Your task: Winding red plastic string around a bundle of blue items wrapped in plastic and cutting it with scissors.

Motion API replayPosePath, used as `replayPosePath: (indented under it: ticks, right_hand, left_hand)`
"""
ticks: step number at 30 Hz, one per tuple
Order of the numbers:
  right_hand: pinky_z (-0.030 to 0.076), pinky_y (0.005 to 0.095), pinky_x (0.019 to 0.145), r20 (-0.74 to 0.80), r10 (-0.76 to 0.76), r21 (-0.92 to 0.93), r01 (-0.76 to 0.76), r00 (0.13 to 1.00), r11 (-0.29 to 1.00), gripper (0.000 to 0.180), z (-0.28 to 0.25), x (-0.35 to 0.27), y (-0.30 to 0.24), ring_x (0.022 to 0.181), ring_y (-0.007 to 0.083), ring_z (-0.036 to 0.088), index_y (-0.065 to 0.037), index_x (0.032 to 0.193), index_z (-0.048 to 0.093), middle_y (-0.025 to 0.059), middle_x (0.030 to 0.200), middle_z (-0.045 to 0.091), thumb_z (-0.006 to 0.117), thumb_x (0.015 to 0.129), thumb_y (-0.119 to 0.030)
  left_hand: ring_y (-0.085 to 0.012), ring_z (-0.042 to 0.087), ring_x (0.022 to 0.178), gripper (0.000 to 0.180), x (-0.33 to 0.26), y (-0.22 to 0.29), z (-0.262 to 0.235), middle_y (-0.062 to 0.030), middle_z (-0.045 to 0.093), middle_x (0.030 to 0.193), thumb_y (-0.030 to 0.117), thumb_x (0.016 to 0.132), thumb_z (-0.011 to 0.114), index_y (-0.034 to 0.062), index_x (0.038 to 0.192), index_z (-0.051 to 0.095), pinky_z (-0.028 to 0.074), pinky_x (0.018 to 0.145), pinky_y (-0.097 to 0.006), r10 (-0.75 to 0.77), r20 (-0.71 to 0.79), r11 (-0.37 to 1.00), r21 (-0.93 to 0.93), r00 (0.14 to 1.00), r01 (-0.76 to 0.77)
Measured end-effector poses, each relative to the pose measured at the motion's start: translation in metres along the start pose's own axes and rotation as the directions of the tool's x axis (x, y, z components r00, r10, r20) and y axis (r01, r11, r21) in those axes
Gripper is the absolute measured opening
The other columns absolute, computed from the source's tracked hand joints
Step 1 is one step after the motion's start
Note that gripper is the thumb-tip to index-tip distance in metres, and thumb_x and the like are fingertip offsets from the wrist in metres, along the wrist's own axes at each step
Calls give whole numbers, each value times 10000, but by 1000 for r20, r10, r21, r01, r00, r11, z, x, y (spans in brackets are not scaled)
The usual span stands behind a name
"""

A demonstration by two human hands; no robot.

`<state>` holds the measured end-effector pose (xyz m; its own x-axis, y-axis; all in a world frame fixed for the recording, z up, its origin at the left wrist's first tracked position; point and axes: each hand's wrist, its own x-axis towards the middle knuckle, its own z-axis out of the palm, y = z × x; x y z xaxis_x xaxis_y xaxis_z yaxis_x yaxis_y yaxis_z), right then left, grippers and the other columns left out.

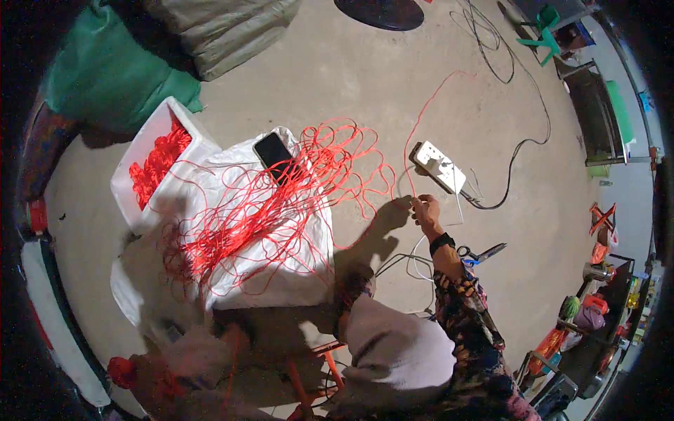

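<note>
My right hand (425,212), with a dark band at the wrist, reaches out over the floor to the right of the white sheet. Its fingers are pinched together on a thin red cord (409,151), which runs from them up across the floor in a curve. A large loose tangle of red cord (246,235) spreads over the white sheet (302,281) in front of me. Down at the lower left, a red bundle (122,372) lies in dim, blurred shadow. I cannot make out my left hand there.
A dark phone (274,154) lies on the sheet. Left of it stands a white tub (128,184) holding red cord bundles. A white power strip (439,167) is just beyond my right hand; scissors (483,253) lie by my forearm. Green sack (116,74) at far left.
</note>
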<state>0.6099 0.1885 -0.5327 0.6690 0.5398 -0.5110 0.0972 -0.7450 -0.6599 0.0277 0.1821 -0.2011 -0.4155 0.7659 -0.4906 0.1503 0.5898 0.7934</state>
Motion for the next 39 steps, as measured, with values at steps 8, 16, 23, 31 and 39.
replayPosePath:
  ticks: [8,16,23,31,39]
  right_hand:
    - [464,451,651,-253,-393,-410,269,884,871,287,29,66,58,759,411,588,-14,772,569,204,764,608,652,789,-288]
    - [459,365,558,-122,-322,-50,318,939,947,268,17,52,44,615,241,585,-6,782,588,117,667,609,631,797,-270]
    - [349,211,452,84,-107,463,57,991,884,150,-25,-48,-58,542,67,485,-58,787,597,19,668,569,611,857,-190]
    - [395,222,557,-53,-346,628,300,937,718,118,-88,-128,-107,659,65,495,-76,841,598,44,819,634,576,909,-169]
    - [319,228,429,35,-549,786,317,835,532,115,-172,-225,-230,519,97,444,-97,835,497,22,673,526,549,903,-175]
  left_hand:
    - [-105,422,612,304,11,4,9,-19,451,689,303,957,506,57,782,472,367,595,-268,-48,-31,994,101,998,51]
    - [-110,452,640,296,9,4,18,-32,483,722,306,956,513,41,823,499,384,607,-269,-51,10,992,113,999,50]
    - [-113,479,664,297,-1,1,19,-42,511,751,308,954,520,27,859,522,398,619,-270,-27,52,997,69,998,23]
    - [-118,510,692,305,-21,8,28,-55,543,785,311,953,527,11,899,549,414,632,-270,13,166,999,32,986,-19]
    - [-122,541,720,321,-54,20,29,-67,575,818,313,952,534,-4,940,576,431,645,-271,91,328,995,2,940,-97]
